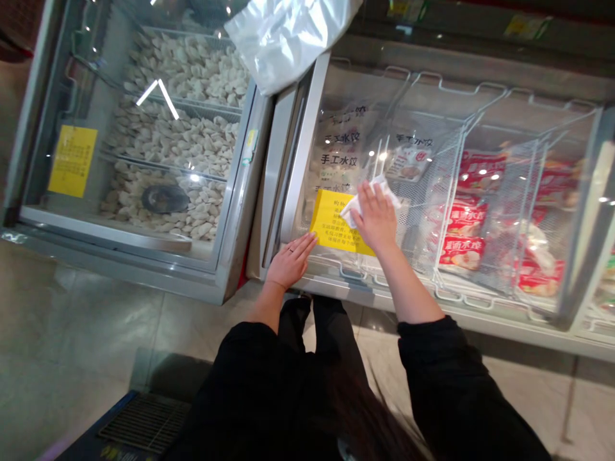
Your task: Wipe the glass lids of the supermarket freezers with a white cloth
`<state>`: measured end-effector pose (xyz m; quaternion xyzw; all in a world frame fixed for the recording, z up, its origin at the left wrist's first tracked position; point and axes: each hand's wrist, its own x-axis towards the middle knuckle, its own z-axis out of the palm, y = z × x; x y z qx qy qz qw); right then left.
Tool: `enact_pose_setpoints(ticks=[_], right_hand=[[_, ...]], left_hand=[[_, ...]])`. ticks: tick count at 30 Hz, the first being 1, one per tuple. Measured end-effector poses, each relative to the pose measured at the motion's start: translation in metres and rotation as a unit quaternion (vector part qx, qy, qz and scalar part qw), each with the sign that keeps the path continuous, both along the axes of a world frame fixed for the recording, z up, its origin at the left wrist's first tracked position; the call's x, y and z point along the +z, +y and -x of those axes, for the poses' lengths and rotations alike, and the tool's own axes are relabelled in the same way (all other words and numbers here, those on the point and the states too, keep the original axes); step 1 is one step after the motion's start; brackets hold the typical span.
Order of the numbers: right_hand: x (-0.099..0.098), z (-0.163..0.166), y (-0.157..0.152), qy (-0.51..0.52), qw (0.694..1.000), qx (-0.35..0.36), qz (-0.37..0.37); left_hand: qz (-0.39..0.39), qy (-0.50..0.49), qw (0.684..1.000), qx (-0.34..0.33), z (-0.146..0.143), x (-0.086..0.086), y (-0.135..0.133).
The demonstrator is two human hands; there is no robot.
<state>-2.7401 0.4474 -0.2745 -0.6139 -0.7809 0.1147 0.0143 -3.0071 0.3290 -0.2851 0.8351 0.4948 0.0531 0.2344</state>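
Observation:
My right hand (pixel 375 214) presses a white wiping cloth (pixel 387 191) against the sliding glass lid (pixel 413 211) of a chest freezer. Part of the cloth is hidden under the palm. Below it, a yellow notice (pixel 331 221) with printed text sits on the glass, and the hand covers its right side. My left hand (pixel 291 259) lies flat with fingers stretched out, the fingertips at the notice's left corner beside the lid's metal frame. Under the glass, clear packs of dumplings (pixel 339 157) and red packs (pixel 464 218) lie in white wire baskets.
A second freezer on the left holds loose white dumplings (pixel 206 137) and a dark scoop (pixel 164 199), with another yellow notice (pixel 73 161) on its glass. A clear plastic bag (pixel 293 38) lies across the back edges. Behind me on the tiled floor is a dark grated unit (pixel 144 419).

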Motion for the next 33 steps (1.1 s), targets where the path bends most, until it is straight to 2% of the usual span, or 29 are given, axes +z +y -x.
enact_pose_setpoints(ticks=[2, 5, 8, 10, 12, 14, 17, 20, 23, 25, 27, 30, 32, 33], right_hand=[[-0.001, -0.009, 0.001, -0.015, 0.997, -0.077, -0.016], [-0.003, 0.007, -0.039, -0.02, 0.993, -0.116, -0.011], [-0.003, 0.047, -0.09, 0.003, 0.999, -0.046, 0.013], [-0.003, 0.07, -0.103, 0.025, 0.999, 0.002, 0.025], [-0.004, 0.082, -0.092, 0.044, 0.998, 0.039, 0.032], [-0.004, 0.083, -0.068, 0.059, 0.996, 0.059, 0.032], [-0.005, 0.076, -0.043, 0.068, 0.997, 0.012, 0.019], [-0.005, 0.079, -0.06, 0.068, 0.997, -0.032, 0.012], [-0.007, 0.096, -0.087, 0.067, 0.997, 0.018, 0.032], [-0.008, 0.109, -0.086, 0.065, 0.995, 0.061, 0.046], [-0.007, 0.117, -0.066, 0.06, 0.995, 0.069, 0.05], [-0.003, 0.12, -0.03, 0.038, 0.999, -0.024, 0.028], [0.0, 0.116, -0.022, 0.026, 0.996, -0.084, 0.014], [0.0, 0.115, -0.026, 0.026, 0.996, -0.089, 0.015]], left_hand=[[-0.004, 0.001, 1.0, 0.004, -0.001, 0.001, 0.001], [-0.012, -0.005, 1.0, 0.015, -0.002, 0.001, 0.001], [-0.031, -0.025, 0.999, 0.036, -0.001, -0.003, -0.002], [-0.06, -0.043, 0.995, 0.062, 0.002, -0.007, -0.007], [-0.087, -0.054, 0.99, 0.1, 0.005, -0.011, -0.012], [-0.091, -0.052, 0.983, 0.15, 0.007, -0.011, -0.015], [-0.063, -0.032, 0.973, 0.221, 0.006, -0.008, -0.014], [-0.05, -0.01, 0.962, 0.269, 0.003, -0.003, -0.01], [-0.043, -0.009, 0.954, 0.297, 0.002, -0.002, -0.007], [-0.032, -0.023, 0.953, 0.301, 0.001, -0.002, -0.006], [-0.019, -0.036, 0.952, 0.304, 0.001, -0.002, -0.005], [0.001, -0.035, 0.952, 0.303, 0.001, 0.0, -0.005], [0.005, -0.024, 0.954, 0.298, 0.001, 0.0, -0.005], [0.002, -0.019, 0.955, 0.296, 0.001, -0.001, -0.005]])
